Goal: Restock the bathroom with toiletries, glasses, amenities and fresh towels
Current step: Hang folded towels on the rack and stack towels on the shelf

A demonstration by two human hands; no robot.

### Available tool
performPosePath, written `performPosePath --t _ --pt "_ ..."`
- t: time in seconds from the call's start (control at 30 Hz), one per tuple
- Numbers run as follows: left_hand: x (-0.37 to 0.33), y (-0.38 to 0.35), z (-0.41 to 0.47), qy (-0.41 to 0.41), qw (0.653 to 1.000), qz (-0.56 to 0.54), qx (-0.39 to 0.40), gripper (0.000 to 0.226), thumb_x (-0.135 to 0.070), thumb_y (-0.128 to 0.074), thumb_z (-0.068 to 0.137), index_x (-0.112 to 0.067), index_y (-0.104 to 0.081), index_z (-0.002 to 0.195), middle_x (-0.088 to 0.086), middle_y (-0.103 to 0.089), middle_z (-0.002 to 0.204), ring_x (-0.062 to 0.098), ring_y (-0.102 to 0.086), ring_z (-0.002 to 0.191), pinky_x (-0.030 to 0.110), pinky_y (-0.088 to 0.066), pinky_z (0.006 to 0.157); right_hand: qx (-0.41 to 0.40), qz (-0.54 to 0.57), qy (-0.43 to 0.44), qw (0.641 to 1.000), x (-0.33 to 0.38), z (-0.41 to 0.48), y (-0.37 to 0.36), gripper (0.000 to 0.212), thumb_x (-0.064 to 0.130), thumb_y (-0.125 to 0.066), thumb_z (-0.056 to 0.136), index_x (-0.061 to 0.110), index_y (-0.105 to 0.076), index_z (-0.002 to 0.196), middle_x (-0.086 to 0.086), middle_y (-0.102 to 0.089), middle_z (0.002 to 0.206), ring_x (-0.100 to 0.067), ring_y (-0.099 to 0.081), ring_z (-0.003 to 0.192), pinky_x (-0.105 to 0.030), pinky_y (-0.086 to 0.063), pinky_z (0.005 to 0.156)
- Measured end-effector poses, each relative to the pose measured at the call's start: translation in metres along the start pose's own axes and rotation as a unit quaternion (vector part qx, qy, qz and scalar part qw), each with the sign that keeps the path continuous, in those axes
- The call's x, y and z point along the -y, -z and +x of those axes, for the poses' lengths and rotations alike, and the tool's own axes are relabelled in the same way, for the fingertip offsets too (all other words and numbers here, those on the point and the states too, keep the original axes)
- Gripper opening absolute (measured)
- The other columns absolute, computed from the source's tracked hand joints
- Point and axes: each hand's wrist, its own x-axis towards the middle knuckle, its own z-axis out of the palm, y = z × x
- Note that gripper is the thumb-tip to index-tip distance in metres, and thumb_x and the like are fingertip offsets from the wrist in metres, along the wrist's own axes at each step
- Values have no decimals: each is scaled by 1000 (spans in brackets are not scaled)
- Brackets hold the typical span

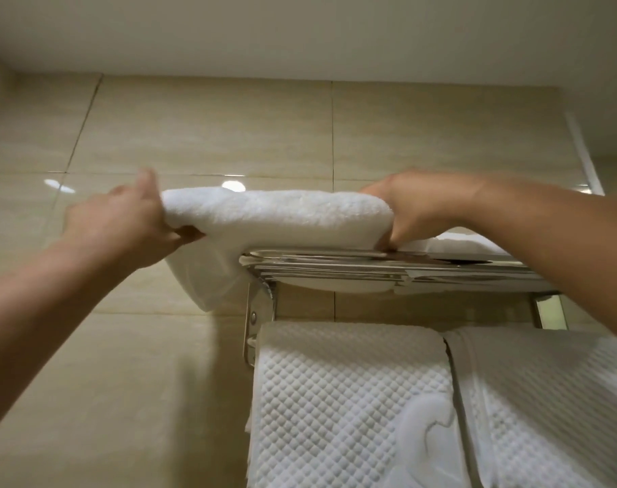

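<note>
Your left hand (131,223) and right hand (402,213) each grip an end of the folded white terry towel (275,220); it rests atop the chrome wall rack (370,267), left end overhanging; white waffle-weave towels (349,399) hang beneath.

Folded terry towel (275,220) between left hand (124,223) and right hand (416,209): plain white. Hanging mat (349,399) below right hand: white diamond waffle. Wall tiles (212,135): marbled beige.

Glossy beige wall tiles (212,135) are running up to a plain pale ceiling (300,33), and a bright light reflection (233,186) is gleaming on them. A chrome rack (370,265) is jutting from the wall on a riveted bracket (253,322), while a white trim strip (581,149) is slanting down the right side.
</note>
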Motion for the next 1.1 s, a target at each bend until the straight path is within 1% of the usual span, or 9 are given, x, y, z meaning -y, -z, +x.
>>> performPosePath --t 0.1,0.23,0.33,0.5,0.6,0.73,0.83,1.0,1.1 --pt "2 1 -19 102 965 3 242 123 -107 -9 58 -9 -66 106 11 -75 78 26 -72 53 27 -52 57 -6 19 15 1000 -5 3 -1 30 43 -84 79 42 -61 99 15 -67 97 -16 -63 94 -35 -55 77" --pt "-20 -10 -35 134 858 -210 449 102 -73 -2 100 -3 -77 102 14 -80 90 17 -68 60 24 -37 52 -4 71 13 997 -10 4 -6 30 55 -82 76 45 -64 98 12 -70 96 -17 -69 89 -46 -64 72" --pt "-32 -26 -38 122 824 -409 373 65 -43 -22 109 -8 -77 107 12 -80 96 25 -76 79 33 -53 71 -31 81 13 996 -12 3 -11 31 52 -83 77 42 -65 100 12 -69 96 -15 -66 88 -45 -62 70" --pt "-47 -53 -32 132 847 -451 250 25 -22 -53 99 -13 -76 98 5 -80 103 21 -70 100 44 -55 99 -90 74 11 993 -13 -1 -18 26 46 -81 81 32 -70 101 13 -69 90 -17 -64 89 -34 -53 73" --pt "-49 -57 -22 124 835 -464 267 32 -33 -51 101 -12 -75 102 9 -78 111 23 -66 104 41 -51 95 -115 67 8 991 -12 -1 -19 26 44 -81 84 31 -72 104 11 -68 91 -19 -63 90 -28 -43 67" --pt "-51 -66 -16 106 812 -457 347 75 -70 -34 99 -7 -72 112 10 -75 116 22 -64 115 44 -46 105 -133 80 -6 988 -12 -3 -19 30 43 -83 84 32 -72 109 13 -67 91 -16 -62 89 -28 -42 65" --pt "-57 -82 -16 95 808 -487 318 88 -89 -27 88 -15 -68 114 5 -71 120 21 -63 116 46 -44 108 -121 88 -18 989 -12 -5 -15 35 42 -85 81 34 -70 111 18 -65 92 -13 -61 90 -25 -42 65" --pt "-63 -85 -12 66 843 -500 186 74 -76 -33 96 -15 -74 93 9 -78 90 27 -73 95 41 -52 91 -67 53 -31 996 -8 -9 -10 53 26 -90 74 45 -63 115 13 -70 97 -15 -64 92 -34 -53 76" --pt "-66 -86 -3 74 823 -542 150 51 -61 -44 103 -21 -74 94 6 -78 91 27 -73 99 44 -57 97 -80 46 -33 995 -8 -5 -11 51 29 -90 74 40 -65 117 7 -71 100 -17 -65 92 -40 -58 82"
